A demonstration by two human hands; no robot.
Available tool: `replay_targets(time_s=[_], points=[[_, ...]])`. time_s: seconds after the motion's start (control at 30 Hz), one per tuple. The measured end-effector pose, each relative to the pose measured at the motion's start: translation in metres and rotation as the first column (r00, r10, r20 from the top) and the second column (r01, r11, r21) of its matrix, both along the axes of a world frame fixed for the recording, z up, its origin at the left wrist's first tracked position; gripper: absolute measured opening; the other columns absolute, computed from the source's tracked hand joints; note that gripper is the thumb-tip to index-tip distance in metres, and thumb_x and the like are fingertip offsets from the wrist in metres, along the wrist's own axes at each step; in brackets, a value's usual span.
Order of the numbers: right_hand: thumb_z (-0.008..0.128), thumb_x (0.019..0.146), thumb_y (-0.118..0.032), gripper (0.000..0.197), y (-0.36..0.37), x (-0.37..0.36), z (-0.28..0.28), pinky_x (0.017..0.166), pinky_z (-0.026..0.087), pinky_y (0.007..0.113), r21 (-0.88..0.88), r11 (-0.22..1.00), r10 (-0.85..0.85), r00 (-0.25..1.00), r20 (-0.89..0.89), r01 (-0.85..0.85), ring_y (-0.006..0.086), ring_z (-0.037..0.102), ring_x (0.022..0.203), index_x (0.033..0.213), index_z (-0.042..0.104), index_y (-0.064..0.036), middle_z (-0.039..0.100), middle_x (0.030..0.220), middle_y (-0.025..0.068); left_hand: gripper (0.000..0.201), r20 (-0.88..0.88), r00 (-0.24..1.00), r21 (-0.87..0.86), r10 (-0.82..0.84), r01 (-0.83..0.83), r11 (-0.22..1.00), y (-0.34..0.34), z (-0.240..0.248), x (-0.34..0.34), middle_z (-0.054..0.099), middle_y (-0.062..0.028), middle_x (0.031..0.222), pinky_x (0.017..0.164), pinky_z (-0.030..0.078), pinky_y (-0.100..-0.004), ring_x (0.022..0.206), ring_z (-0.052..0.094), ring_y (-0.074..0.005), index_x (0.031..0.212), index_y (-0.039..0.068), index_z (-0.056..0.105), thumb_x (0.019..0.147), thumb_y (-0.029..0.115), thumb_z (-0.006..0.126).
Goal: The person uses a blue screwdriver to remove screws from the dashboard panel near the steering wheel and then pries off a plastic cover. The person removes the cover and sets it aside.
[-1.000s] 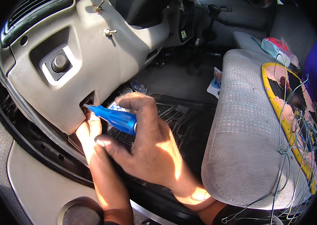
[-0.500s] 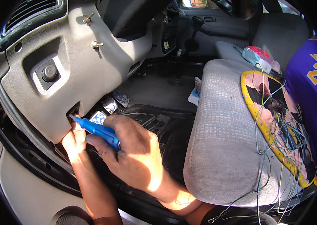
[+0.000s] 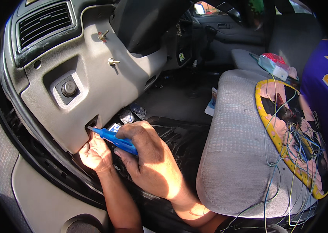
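My right hand (image 3: 153, 163) is closed round the blue see-through handle of a screwdriver (image 3: 115, 140). Its thin metal shaft points up and left into a small cutout (image 3: 92, 123) low in the grey dashboard panel (image 3: 105, 91). Below that cutout, my left hand (image 3: 96, 153) is turned palm up against the panel's lower edge, close to the screwdriver. The left fingertips are hidden behind the panel and the screwdriver, so what they touch does not show.
Higher on the panel are a round black knob (image 3: 69, 88) and two toggle switches (image 3: 113, 61). Pedals (image 3: 126, 115) sit beyond my hands. On the grey seat (image 3: 226, 155) lie a yellow-edged cloth (image 3: 268, 122), tangled wires (image 3: 297, 143) and a plastic packet (image 3: 275, 64). Purple fabric (image 3: 319, 81) hangs at right.
My view has shifted, so everything sits further right and lower. The left hand has dropped slightly from the cutout and shows more palm. The right hand still grips the screwdriver at the cutout.
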State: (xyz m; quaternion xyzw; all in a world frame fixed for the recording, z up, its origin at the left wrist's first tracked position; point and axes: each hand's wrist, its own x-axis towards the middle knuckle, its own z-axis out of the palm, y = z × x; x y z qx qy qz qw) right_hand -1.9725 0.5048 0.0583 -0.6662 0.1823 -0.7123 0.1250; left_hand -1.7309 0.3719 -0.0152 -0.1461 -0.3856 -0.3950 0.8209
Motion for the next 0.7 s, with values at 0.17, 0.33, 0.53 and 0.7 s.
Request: replay_targets(time_s=[0.17, 0.33, 0.53, 0.7], points=[[0.078, 0.086, 0.007, 0.051, -0.004, -0.007, -0.006, 0.102, 0.054, 0.047, -0.018, 0.996, 0.083, 0.996, -0.035, -0.083, 0.0439, 0.061, 0.125, 0.131, 0.055, 0.0009, 0.057, 0.132, 0.0228, 0.029, 0.349, 0.850, -0.028, 0.395, -0.412, 0.911, 0.020, 0.010, -0.019, 0.063, -0.0118, 0.105, 0.129, 0.032, -0.0544, 0.117, 0.061, -0.0265, 0.114, -0.006, 0.066, 0.086, 0.002, 0.068], [0.069, 0.098, -0.002, 0.033, -0.001, -0.006, -0.006, 0.096, 0.055, 0.044, -0.079, 0.977, 0.200, 0.980, -0.001, -0.200, 0.0418, 0.067, 0.111, 0.129, 0.057, 0.0033, 0.063, 0.125, 0.0230, 0.033, 0.679, 0.595, -0.049, 0.430, -0.548, 0.835, 0.001, -0.026, 0.049, 0.067, -0.0073, 0.084, 0.116, 0.044, -0.0417, 0.090, 0.065, -0.0183, 0.102, -0.004, 0.069, 0.098, 0.029, 0.068], [0.065, 0.098, -0.002, 0.034, -0.021, 0.021, -0.019, 0.092, 0.058, 0.048, 0.219, 0.939, 0.278, 0.960, -0.031, -0.265, 0.0421, 0.069, 0.105, 0.128, 0.050, 0.0025, 0.064, 0.116, 0.0236, 0.020, 0.608, -0.724, -0.595, 0.327, -0.688, -0.416, 0.087, 0.030, -0.148, 0.071, -0.0035, 0.104, 0.100, 0.056, -0.0326, 0.102, 0.071, -0.0197, 0.119, 0.005, 0.068, 0.106, 0.020, 0.064], [0.064, 0.097, 0.000, 0.035, -0.019, 0.016, -0.028, 0.093, 0.057, 0.049, 0.182, 0.966, 0.173, 0.983, 0.065, -0.183, 0.0425, 0.069, 0.106, 0.128, 0.049, 0.0025, 0.063, 0.116, 0.0236, 0.022, 0.487, -0.821, -0.643, 0.298, -0.568, -0.513, 0.106, 0.050, -0.178, 0.073, -0.0045, 0.108, 0.094, 0.059, -0.0303, 0.104, 0.073, -0.0203, 0.128, 0.008, 0.066, 0.109, 0.019, 0.061]])
